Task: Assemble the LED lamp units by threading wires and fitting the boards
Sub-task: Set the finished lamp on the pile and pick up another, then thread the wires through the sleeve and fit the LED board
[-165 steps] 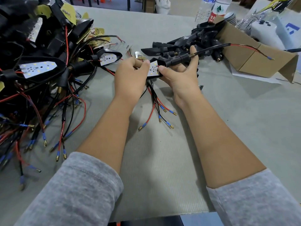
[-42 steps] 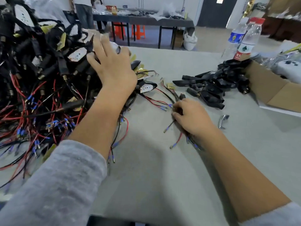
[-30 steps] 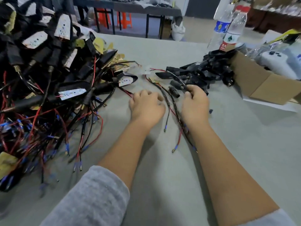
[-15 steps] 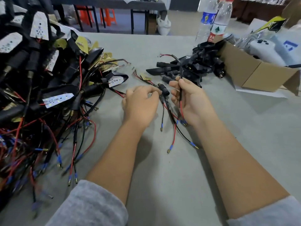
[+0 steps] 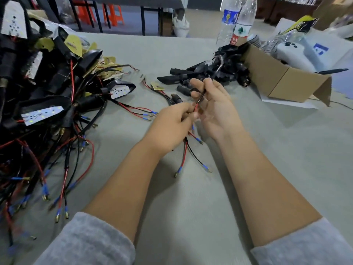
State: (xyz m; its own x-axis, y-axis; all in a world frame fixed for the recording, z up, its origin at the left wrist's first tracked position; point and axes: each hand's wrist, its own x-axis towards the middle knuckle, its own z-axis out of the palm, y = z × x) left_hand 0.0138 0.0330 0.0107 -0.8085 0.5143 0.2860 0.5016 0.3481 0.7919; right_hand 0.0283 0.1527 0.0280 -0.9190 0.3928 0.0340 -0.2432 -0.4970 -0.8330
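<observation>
Wires [image 5: 198, 101] in red and black are pinched between the left hand [image 5: 172, 125] and the right hand [image 5: 214, 108] above the table [image 5: 286, 150], probably to separate one pair for threading, near the empty housings [image 5: 208, 73].

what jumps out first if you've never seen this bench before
The big tangle of finished lamp units with red and black wires fills the table's left side. At centre, the left hand and right hand pinch one wire pair between them. Behind them lies a pile of empty black housings beside a cardboard box.
</observation>
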